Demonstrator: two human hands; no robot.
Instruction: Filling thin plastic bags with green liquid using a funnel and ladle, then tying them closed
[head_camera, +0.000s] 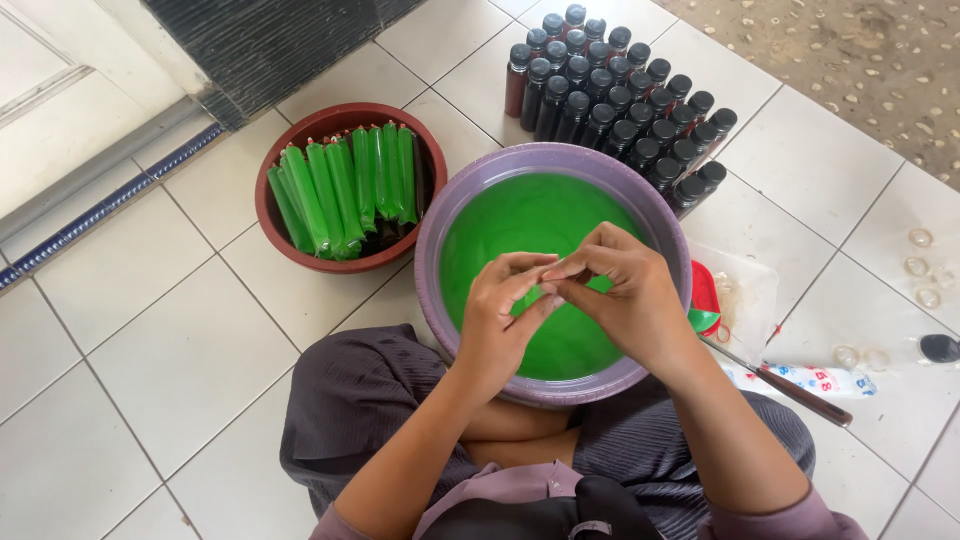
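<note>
I'm pinching something small and thin, hard to make out, between both hands: my left hand (500, 310) and right hand (625, 290) are meeting fingertip to fingertip right over the purple basin (440, 210) of green liquid (520, 215). The red bowl (275, 215) of filled green tubes (345, 190), lying near-to-far, is sitting far-left, closer to my left hand.

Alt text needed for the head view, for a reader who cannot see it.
Two bare hands, left hand and right hand, meet fingertip to fingertip over a purple basin of green liquid. On the tiled floor, a brown bowl holds filled green tubes; dark capped bottles stand behind.
</note>
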